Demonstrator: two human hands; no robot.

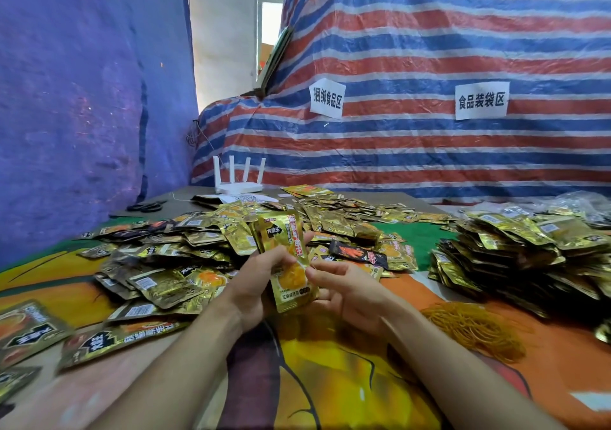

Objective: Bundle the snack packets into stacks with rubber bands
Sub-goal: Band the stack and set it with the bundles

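Here, stacking step: my left hand (261, 284) grips packet stack (288, 248), right hand (344, 294) pinching its lower edge. Next, likely: fetch rubber bands (476, 330), right of my fingers; loose packets (185, 251) left.

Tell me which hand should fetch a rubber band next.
Right hand: the rubber band pile lies beside its forearm, while the left hand wraps its grip round the gold snack packets and could likely hold them alone.

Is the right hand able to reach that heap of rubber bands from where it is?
Probably yes. The rubber bands lie uncovered just right of the right hand, with nothing between them. It would first let go of the packet stack, which the left hand also grips.
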